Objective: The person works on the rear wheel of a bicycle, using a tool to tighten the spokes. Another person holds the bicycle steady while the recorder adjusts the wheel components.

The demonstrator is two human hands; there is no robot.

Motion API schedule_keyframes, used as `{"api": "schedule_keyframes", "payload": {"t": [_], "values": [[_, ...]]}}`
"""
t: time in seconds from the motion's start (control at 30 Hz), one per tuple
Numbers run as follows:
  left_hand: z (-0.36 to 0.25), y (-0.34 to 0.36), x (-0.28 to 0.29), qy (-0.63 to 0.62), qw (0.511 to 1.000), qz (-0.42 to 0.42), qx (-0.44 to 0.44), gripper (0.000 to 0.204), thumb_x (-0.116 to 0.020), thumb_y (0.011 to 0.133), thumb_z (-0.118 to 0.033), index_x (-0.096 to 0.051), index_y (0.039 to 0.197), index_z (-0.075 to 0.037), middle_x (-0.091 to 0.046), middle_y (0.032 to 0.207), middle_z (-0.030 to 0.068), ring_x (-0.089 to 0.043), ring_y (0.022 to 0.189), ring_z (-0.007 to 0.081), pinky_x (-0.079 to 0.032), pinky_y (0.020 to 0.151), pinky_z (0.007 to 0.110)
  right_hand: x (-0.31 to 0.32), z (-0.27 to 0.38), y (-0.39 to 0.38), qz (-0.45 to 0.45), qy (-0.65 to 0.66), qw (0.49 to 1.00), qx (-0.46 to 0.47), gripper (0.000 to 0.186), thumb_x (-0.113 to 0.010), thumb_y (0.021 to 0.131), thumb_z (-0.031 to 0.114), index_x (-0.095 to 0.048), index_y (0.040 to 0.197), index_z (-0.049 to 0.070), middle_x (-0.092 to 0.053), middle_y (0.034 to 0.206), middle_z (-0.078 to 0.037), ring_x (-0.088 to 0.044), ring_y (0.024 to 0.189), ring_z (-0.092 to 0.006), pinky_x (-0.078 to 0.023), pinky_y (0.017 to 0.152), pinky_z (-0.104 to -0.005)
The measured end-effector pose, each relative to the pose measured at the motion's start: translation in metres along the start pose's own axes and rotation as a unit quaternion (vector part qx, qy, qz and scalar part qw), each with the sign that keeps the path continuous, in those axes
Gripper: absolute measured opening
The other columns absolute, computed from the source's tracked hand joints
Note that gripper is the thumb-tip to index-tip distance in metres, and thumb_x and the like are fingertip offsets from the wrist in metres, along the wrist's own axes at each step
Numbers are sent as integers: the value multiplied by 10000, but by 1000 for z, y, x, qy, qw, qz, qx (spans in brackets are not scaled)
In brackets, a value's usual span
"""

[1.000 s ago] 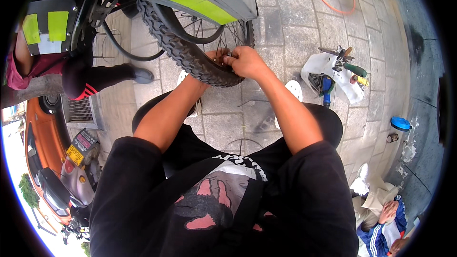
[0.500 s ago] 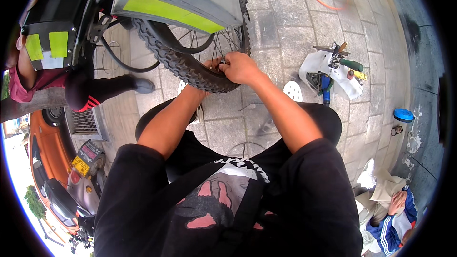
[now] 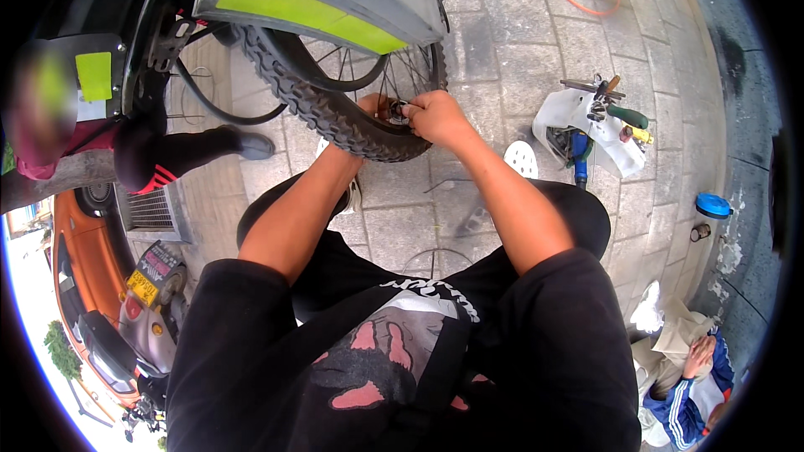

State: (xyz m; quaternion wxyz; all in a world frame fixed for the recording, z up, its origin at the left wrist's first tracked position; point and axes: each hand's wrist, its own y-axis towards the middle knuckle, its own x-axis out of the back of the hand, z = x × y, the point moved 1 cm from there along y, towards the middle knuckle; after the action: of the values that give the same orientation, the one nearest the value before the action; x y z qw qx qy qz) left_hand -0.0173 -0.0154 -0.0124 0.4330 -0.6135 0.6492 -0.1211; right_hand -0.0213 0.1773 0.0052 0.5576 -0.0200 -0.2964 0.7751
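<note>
Since a second ago your view has dropped closer; right hand (image 3: 435,117) fisted on the hub fitting (image 3: 397,110) at 12 o'clock, left hand (image 3: 373,105) behind the knobby tyre (image 3: 335,113), fingers hidden, cannot tell; spokes (image 3: 402,75) could nip knuckles if your grip slips.

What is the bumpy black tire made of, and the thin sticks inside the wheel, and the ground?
The tire looks like matte black rubber, with chunky raised knobs. The spokes seem to be thin shiny metal, since they glint silver. The ground looks like rough grey stone or concrete paving blocks with visible joints. The left hand and right hand work at the wheel's hub.
</note>
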Motion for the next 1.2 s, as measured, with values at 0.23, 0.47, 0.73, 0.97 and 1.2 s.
{"api": "schedule_keyframes", "payload": {"t": [0.23,0.47,0.73,0.97,1.2], "values": [[-3,-7,-1,20,999,-32,-1,194,-559,1023,-199,-626,917,-51,-573,785,14,-555,692,134,-487,609,285,12,8,-2,56,169,980,-93,188,-717,930,148,-748,970,-34,-673,755,-60,-636,608,-135,-534,536,-289],[-11,-16,-14,-20,997,-65,36,204,-583,1014,-197,-583,849,-76,-545,756,-3,-517,662,120,-474,584,263,11,7,1,74,159,978,-109,181,-733,941,189,-753,974,12,-675,765,-38,-638,624,-121,-533,562,-282],[-11,-17,-15,-134,990,-47,-5,211,-652,971,-206,-559,808,-108,-534,748,-1,-521,665,138,-460,593,281,20,55,-17,40,-159,986,-17,480,-743,831,400,-749,999,-50,-730,996,-268,-711,993,-391,-564,864,-439],[-2,5,8,-112,993,30,31,239,-567,1015,-256,-531,807,-143,-568,745,-8,-585,660,123,-526,608,262,23,83,-22,45,-347,936,42,525,-760,819,486,-761,1074,27,-737,1121,-190,-697,1092,-342,-554,939,-428],[-5,-3,-9,-84,995,-16,42,266,-562,1008,-231,-502,761,-154,-504,669,-14,-539,584,121,-465,533,274,26,81,-17,76,-379,919,85,479,-733,855,463,-767,1078,40,-738,1131,-182,-700,1087,-341,-554,933,-436]]}}
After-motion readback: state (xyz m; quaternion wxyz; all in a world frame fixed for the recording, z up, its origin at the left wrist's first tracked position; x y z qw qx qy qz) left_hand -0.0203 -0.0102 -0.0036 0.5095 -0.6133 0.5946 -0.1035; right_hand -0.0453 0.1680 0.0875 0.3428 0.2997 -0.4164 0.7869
